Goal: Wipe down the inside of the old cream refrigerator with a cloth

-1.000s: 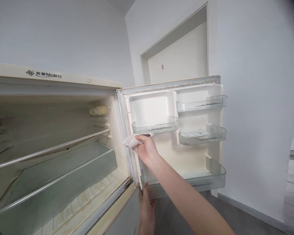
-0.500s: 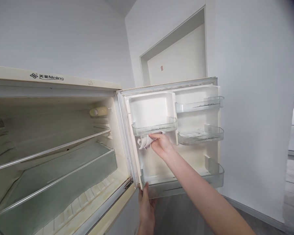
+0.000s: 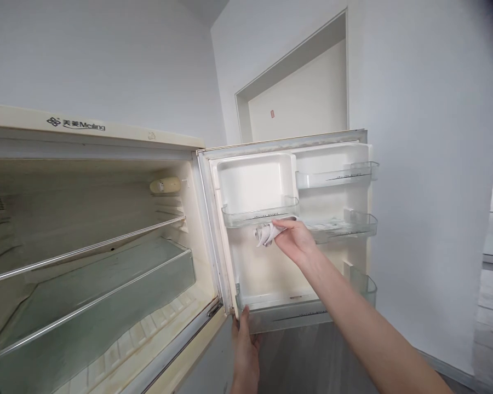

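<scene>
My right hand [image 3: 294, 241] is closed around a crumpled white cloth [image 3: 267, 233], held against or close to the inner panel of the open refrigerator door [image 3: 267, 268]. The cloth is just below the upper left clear door shelf [image 3: 261, 215]. Down at the door's lower hinge-side corner, my left hand [image 3: 246, 347] grips the bottom edge, its thumb up by the end of the bottom door shelf [image 3: 287, 318]. The left fingers are mostly hidden beneath the door.
To the left stands the refrigerator body [image 3: 131, 137], with a glass shelf [image 3: 90, 241] and a greenish clear drawer [image 3: 107, 306] inside. Two more door shelves [image 3: 337, 176] sit on the right of the door. A wall niche [image 3: 299, 93] is behind it.
My right hand has moved right with the cloth, away from the hinge side of the door panel. My left hand stays at the door's lower corner.
</scene>
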The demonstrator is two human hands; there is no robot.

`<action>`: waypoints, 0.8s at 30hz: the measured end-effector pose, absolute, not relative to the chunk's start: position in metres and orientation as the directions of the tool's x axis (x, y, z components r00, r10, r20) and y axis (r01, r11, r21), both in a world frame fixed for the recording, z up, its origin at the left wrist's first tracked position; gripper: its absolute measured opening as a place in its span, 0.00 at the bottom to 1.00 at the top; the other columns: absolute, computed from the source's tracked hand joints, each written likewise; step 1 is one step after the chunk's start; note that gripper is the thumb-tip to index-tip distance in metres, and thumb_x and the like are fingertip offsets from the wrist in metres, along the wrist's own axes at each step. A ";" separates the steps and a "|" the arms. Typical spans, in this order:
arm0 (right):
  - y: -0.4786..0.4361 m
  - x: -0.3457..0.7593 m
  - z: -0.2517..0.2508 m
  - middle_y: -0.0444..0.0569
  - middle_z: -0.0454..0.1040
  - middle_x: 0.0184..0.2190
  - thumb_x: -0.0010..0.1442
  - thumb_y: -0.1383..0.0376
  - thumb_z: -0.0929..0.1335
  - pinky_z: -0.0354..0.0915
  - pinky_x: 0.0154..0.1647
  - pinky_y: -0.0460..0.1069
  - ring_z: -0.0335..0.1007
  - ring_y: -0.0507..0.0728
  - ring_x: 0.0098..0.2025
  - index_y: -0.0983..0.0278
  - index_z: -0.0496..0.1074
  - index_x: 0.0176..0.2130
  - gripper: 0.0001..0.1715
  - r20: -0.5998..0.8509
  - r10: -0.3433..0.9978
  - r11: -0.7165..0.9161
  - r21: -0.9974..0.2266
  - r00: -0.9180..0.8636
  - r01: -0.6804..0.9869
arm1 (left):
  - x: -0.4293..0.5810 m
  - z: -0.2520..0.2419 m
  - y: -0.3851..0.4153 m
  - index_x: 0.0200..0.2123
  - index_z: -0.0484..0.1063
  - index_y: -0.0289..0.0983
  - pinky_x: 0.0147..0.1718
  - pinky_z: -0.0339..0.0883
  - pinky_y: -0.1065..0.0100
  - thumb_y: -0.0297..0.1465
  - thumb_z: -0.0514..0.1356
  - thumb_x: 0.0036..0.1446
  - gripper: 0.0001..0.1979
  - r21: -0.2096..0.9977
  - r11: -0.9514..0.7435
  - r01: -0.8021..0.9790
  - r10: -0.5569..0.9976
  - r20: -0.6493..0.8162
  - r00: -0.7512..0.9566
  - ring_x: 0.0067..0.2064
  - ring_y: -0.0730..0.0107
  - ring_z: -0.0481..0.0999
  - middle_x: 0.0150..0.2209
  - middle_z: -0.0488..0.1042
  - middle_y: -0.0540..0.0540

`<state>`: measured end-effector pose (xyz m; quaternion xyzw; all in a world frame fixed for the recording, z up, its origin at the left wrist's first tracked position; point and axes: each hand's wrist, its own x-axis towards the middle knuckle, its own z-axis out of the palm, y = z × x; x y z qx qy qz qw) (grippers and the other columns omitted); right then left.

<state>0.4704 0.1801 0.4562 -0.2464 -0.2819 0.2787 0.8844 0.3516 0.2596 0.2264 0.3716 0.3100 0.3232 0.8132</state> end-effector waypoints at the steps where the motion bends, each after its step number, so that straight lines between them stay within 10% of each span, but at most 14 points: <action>1: 0.180 0.469 0.456 0.44 0.69 0.20 0.42 0.79 0.69 0.67 0.40 0.56 0.68 0.55 0.27 0.64 0.66 0.18 0.12 0.358 0.628 0.726 -0.589 0.691 -0.355 | 0.351 0.226 0.260 0.56 0.57 0.50 0.49 0.68 0.59 0.52 0.61 0.42 0.37 0.806 0.516 -0.291 0.755 -0.266 0.600 0.58 0.56 0.69 0.60 0.66 0.46; 16: 0.160 0.447 0.452 0.43 0.74 0.25 0.31 0.81 0.61 0.70 0.42 0.60 0.72 0.61 0.39 0.62 0.69 0.24 0.20 0.449 0.588 0.784 -0.519 0.672 -0.339 | 0.346 0.225 0.262 0.56 0.59 0.46 0.46 0.71 0.59 0.52 0.61 0.41 0.39 0.806 0.510 -0.300 0.767 -0.269 0.582 0.54 0.55 0.73 0.58 0.70 0.43; 24: 0.150 0.439 0.452 0.45 0.77 0.31 0.42 0.81 0.66 0.70 0.43 0.55 0.72 0.59 0.44 0.61 0.71 0.25 0.15 0.370 0.524 0.794 -0.538 0.767 -0.283 | 0.345 0.226 0.257 0.55 0.60 0.48 0.50 0.69 0.59 0.51 0.61 0.42 0.36 0.799 0.512 -0.316 0.772 -0.267 0.577 0.57 0.57 0.71 0.60 0.69 0.44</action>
